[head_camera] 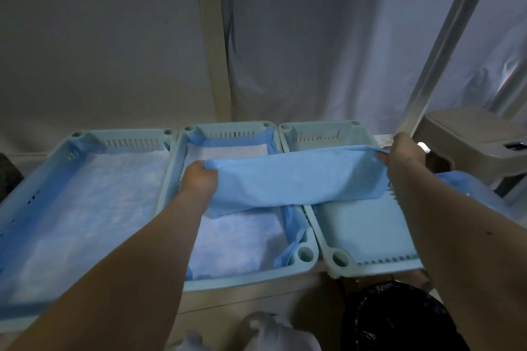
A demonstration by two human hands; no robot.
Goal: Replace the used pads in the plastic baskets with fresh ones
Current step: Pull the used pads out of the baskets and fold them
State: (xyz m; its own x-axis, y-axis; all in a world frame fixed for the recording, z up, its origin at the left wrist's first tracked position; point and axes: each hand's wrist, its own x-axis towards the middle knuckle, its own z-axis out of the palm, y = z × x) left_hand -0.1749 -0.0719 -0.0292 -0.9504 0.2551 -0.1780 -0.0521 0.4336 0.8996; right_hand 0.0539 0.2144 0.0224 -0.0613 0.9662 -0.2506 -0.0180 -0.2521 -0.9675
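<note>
Three pale green plastic baskets stand side by side. The left basket (119,135) and the middle basket (309,261) each hold a blue-edged white pad. The right basket (339,262) shows a bare floor. A folded blue pad (293,179) hangs stretched in the air over the middle and right baskets. My left hand (198,177) grips its left end above the middle basket. My right hand (405,155) pinches its right end above the right basket's far right side.
A black bin bag (399,319) gapes below the right basket. White bags (265,330) lie at the bottom centre. A beige plastic stool (470,134) stands at the right. More blue pad material (467,185) lies beside my right forearm. Plastic sheeting hangs behind.
</note>
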